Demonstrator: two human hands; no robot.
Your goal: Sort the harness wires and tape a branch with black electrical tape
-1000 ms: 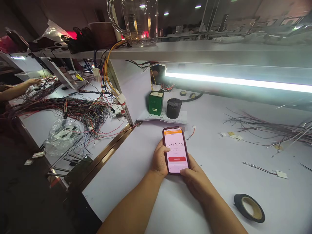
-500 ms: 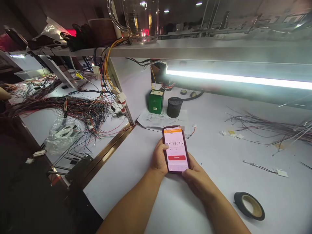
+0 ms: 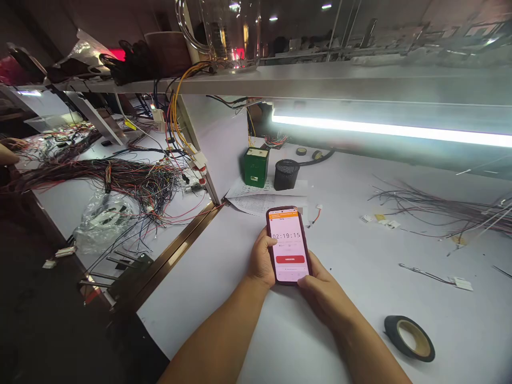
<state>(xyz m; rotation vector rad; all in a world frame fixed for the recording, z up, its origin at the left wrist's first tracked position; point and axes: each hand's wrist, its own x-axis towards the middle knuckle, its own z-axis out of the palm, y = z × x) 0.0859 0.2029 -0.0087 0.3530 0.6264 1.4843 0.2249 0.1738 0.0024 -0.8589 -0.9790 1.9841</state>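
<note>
A smartphone (image 3: 289, 248) in a dark case is held upright over the white table, its lit screen showing a timer and a red button. My left hand (image 3: 262, 258) grips its left edge, thumb lying over the screen's side. Around the lower right corner my right hand (image 3: 320, 288) is closed, with its thumb at the bottom of the screen. The fingers behind the phone are hidden. Beyond the phone lie printed sheets (image 3: 260, 202) and a short wire with a white connector (image 3: 319, 208).
A roll of black tape (image 3: 408, 338) lies at the front right, with loose wires (image 3: 440, 200) farther back. A green box (image 3: 256, 168) and a black mesh cup (image 3: 286, 175) stand behind. Wire bundles (image 3: 108, 176) cover the left table; a shelf (image 3: 340, 80) crosses above a lamp (image 3: 380, 129).
Both hands and the phone stay almost still. At the far left edge, another person's hand has shifted slightly.
</note>
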